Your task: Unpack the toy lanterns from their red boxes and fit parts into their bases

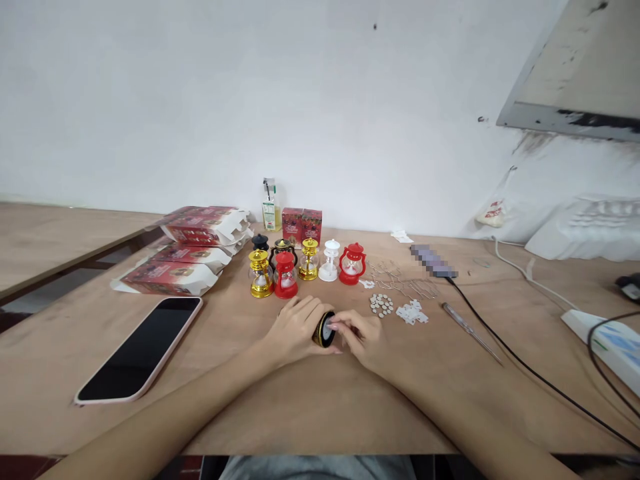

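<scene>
My left hand (300, 328) is wrapped round a small black-and-gold lantern (319, 333), tipped on its side with its round base turned to the right. Inside the black rim of the base a pale grey-white disc shows. The fingers of my right hand (361, 337) are pinched together against that base; whatever lies between the fingertips is too small to make out. Just behind my hands stand several mini lanterns: gold (261, 275), red (286, 275), white (329, 261) and black. To their right lie several button cells (381, 305) and a heap of white plastic pieces (413, 312).
Flattened red boxes (175, 267) and a phone (143, 350) lie at left. Two red boxes (302, 225) and a bottle (271, 212) stand by the wall. Thin wire handles (395, 277), a screwdriver (470, 331), a black cable (525, 368) and a power strip (603, 347) are at right.
</scene>
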### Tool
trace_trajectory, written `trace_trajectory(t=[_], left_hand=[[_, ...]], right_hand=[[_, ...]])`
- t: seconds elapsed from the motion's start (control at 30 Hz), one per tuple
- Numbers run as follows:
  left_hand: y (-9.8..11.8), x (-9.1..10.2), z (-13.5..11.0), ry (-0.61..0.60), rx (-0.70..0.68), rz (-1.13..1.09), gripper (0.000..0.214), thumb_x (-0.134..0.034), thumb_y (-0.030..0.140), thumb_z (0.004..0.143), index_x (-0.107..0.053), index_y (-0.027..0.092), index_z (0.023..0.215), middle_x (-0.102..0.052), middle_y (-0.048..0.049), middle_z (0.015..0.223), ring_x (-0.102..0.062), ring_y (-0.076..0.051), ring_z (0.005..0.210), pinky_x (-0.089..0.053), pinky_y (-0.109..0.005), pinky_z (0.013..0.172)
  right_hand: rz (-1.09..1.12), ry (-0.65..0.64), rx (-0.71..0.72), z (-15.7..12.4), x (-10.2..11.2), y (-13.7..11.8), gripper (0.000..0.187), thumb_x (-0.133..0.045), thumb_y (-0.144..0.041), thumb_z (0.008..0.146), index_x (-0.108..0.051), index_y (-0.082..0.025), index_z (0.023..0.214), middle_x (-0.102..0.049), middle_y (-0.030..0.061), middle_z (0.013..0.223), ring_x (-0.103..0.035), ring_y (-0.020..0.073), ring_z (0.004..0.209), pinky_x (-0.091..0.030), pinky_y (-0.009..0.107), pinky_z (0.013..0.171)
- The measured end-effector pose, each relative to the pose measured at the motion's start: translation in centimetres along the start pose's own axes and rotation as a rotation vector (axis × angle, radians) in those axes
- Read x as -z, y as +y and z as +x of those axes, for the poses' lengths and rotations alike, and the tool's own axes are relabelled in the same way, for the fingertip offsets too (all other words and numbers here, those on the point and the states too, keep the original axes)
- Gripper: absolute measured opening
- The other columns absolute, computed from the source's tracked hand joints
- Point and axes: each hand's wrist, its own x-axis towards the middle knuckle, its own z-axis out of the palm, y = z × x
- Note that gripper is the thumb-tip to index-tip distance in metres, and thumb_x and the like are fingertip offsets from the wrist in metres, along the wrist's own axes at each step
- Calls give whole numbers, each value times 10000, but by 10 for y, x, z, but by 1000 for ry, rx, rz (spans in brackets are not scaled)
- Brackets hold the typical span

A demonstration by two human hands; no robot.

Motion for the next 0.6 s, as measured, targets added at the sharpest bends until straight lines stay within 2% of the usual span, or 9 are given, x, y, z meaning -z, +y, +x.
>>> trace_trajectory(t=[0.4,0.6], left_hand=[[-2,-4,-1,-36,-23,8,359,-589,464,741,-531,156,916,-640,-48,833,-580,-179,750,-382,-297,671],[-1,-6,-1,-53,-52,13,317,-583,451,737,-535,163,862,-624,-31,782,-569,-172,732,-370,-293,662]], right_hand=[[199,-86,-197,1,-2,6,180,-515,-347,863,-585,-185,826,-517,-62,467,-427,60,353,-359,176,404],[256,-121,-227,1,0,9,178,-526,-341,858,-581,-191,780,-524,-61,480,-450,59,372,-367,171,414]])
